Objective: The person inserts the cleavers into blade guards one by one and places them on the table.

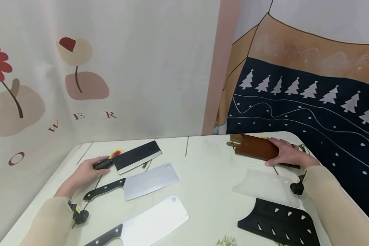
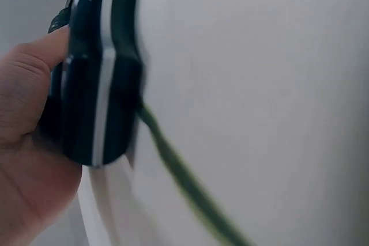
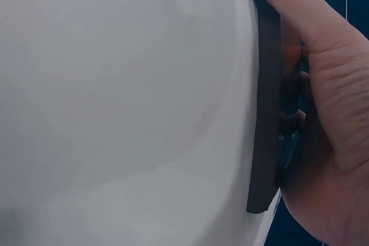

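Note:
My left hand (image 1: pixel 86 175) grips the dark handle of a black-bladed cleaver (image 1: pixel 138 156) at the back left of the table; the blade lies flat, pointing right. Just nearer lies a silver cleaver (image 1: pixel 152 181) with a riveted black handle, whose butt looms large beside my thumb in the left wrist view (image 2: pixel 101 113). A third cleaver (image 1: pixel 155 223), bright-bladed, lies closest to me. At the back right, my right hand (image 1: pixel 286 153) holds a brown leather knife sheath (image 1: pixel 252 146) from above, thumb at its near edge. The right wrist view shows its dark side edge (image 3: pixel 265 113).
Below the brown sheath lie a translucent blade guard (image 1: pixel 264 186) and a black slotted blade guard (image 1: pixel 279 222). The pale table (image 1: pixel 209 177) has printed flowers and lines. Patterned curtains (image 1: pixel 147 68) hang behind it and on the right.

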### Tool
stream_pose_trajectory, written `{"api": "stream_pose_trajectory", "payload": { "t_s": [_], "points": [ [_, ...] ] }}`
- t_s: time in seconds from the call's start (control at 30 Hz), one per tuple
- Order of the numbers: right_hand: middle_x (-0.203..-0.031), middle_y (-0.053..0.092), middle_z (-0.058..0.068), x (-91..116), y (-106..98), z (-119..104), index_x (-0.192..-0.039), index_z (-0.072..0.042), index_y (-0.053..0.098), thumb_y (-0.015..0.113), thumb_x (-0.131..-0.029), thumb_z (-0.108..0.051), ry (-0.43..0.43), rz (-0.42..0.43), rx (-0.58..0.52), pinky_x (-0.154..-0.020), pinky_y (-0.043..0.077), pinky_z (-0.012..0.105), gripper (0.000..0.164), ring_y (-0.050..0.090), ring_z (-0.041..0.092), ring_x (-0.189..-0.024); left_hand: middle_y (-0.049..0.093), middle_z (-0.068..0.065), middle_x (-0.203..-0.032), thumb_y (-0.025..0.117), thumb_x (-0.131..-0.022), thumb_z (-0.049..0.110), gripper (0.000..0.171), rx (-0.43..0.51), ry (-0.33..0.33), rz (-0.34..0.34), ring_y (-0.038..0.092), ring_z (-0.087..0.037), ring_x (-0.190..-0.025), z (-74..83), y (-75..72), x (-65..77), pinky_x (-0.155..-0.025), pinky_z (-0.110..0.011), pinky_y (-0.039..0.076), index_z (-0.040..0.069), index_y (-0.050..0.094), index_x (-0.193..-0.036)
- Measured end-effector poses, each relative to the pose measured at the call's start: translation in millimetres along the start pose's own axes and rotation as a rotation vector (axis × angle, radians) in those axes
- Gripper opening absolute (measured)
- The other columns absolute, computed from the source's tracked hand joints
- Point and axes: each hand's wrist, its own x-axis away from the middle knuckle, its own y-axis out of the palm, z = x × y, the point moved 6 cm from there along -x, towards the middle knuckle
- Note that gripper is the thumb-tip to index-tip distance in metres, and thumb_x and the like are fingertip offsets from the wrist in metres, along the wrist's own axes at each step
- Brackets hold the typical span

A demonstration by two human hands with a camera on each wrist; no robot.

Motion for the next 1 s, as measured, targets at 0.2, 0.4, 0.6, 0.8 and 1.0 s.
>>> {"api": "stream_pose_trajectory", "payload": {
  "t_s": [0.2,0.4,0.6,0.8,1.0],
  "points": [
    [-0.152,0.03,0.036,2,-1,2,-0.158,0.003,0.023,0.091,-0.072,-0.048,-0.014,-0.031,-0.036,-0.099,0.033,0.075,0.121,0.033,0.057,-0.132,0.045,-0.037,-0.146,0.077,-0.093,0.02,0.068,0.055,0.001,0.019,0.042,-0.058,-0.132,-2.0,1.4,1.1,-0.104,-0.072,0.032,-0.006,0.047,-0.148],
    [-0.15,0.035,0.037,2,-5,-3,-0.157,0.008,0.025,0.092,-0.073,-0.04,-0.057,-0.042,-0.089,-0.101,0.039,0.069,0.118,0.04,0.054,-0.13,0.051,-0.036,-0.141,0.078,-0.091,0.013,0.06,0.056,0.019,0.044,0.047,-0.054,-0.129,3.9,-4.0,-1.9,-0.103,-0.07,0.034,-0.01,0.053,-0.141],
    [-0.151,0.035,0.035,4,-4,-4,-0.157,0.006,0.026,0.093,-0.073,-0.038,-0.055,-0.046,-0.123,-0.099,0.042,0.067,0.116,0.042,0.052,-0.128,0.055,-0.036,-0.135,0.079,-0.088,0.012,0.058,0.02,0.026,0.059,0.051,-0.052,-0.122,10.9,-12.8,-3.1,-0.097,-0.063,0.042,-0.011,0.057,-0.137],
    [-0.151,0.035,0.035,7,-5,-9,-0.157,0.005,0.028,0.094,-0.071,-0.036,-0.089,-0.033,-0.138,-0.1,0.041,0.067,0.115,0.041,0.052,-0.13,0.06,-0.032,-0.131,0.076,-0.091,0.011,0.057,0.127,-0.011,0.046,0.063,-0.027,-0.102,17.4,-17.0,0.7,-0.078,-0.031,0.054,-0.009,0.055,-0.14],
    [-0.153,0.034,0.035,10,-6,-18,-0.158,0.002,0.031,0.095,-0.069,-0.039,-0.11,-0.017,-0.127,-0.1,0.041,0.067,0.117,0.038,0.053,-0.132,0.052,-0.035,-0.139,0.073,-0.094,0.009,0.059,0.269,-0.047,0.004,0.063,-0.02,-0.106,21.7,-13.4,3.5,-0.08,-0.025,0.057,-0.011,0.048,-0.145]
  ]
}}
